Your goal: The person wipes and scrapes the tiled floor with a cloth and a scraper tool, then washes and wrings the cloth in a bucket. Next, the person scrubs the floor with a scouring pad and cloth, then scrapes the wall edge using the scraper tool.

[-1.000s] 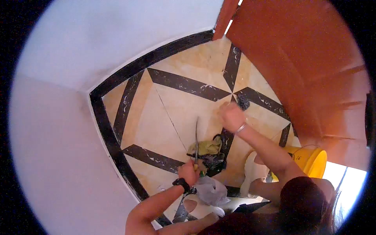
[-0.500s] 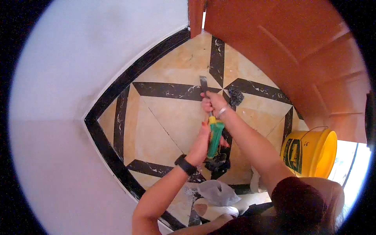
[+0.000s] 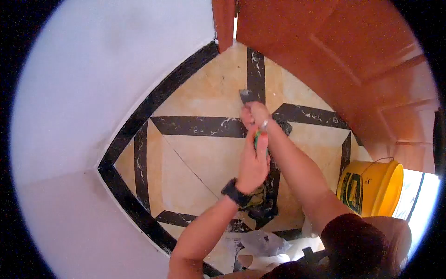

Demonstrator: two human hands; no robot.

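My right hand point(image 3: 256, 113), with a bracelet at its wrist, is closed around the metal shaft of a scraper, just behind the flat blade point(image 3: 246, 96). Lower on the same tool, my left hand point(image 3: 253, 166), with a black watch, wraps the green and yellow handle, which is mostly hidden by the fingers. The blade is over a beige floor tile point(image 3: 204, 109), beside the black strips. Partly behind my right wrist lies a dark scouring pad point(image 3: 282, 128). A dark crumpled item point(image 3: 262, 209) lies below my left hand.
A yellow bucket point(image 3: 392, 190) with a wire handle is at the right, near the brown door point(image 3: 334, 69). White wall point(image 3: 93, 93) with black skirting point(image 3: 134, 130) runs along the left. A clear plastic bag point(image 3: 262, 244) lies near my feet.
The view has shifted, so the floor sits lower in it. Both hands stay on the scraper; my left hand has moved up closer to my right and covers more of the green handle.
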